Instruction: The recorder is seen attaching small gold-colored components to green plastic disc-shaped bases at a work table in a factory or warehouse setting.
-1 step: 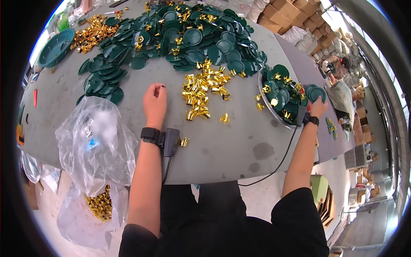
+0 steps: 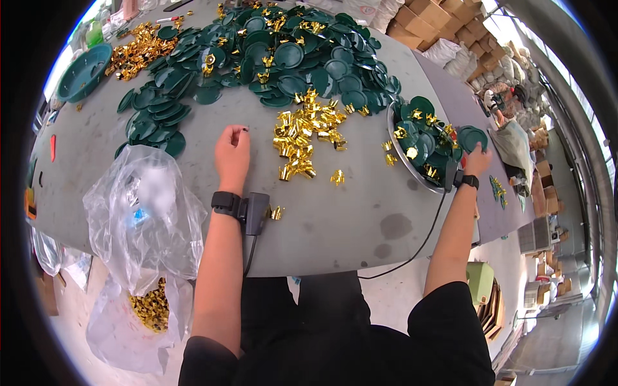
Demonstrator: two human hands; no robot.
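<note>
My left hand (image 2: 232,157) hovers over or rests on the grey table, its fingers curled closed. A tiny dark spot shows at the fingertips; what they hold, if anything, I cannot make out. Beside it lies a heap of shiny gold crown-shaped pieces (image 2: 299,138). At the right, my right hand (image 2: 477,161) grips the near edge of a dark green plastic disc (image 2: 473,137), with another green disc close against it. Just left of that hand stands a round metal-rimmed tray (image 2: 397,143) filled with green discs and gold pieces. Black straps with small boxes circle both wrists.
A large pile of green discs (image 2: 290,55) covers the table's far side. Copper-gold pieces (image 2: 138,51) and a teal basin (image 2: 84,74) sit far left. A clear plastic bag (image 2: 141,212) hangs over the left edge. A cable (image 2: 421,241) runs from my right wrist.
My right hand and the green disc in it have shifted very slightly. My left hand and the heaps stay where they were.
</note>
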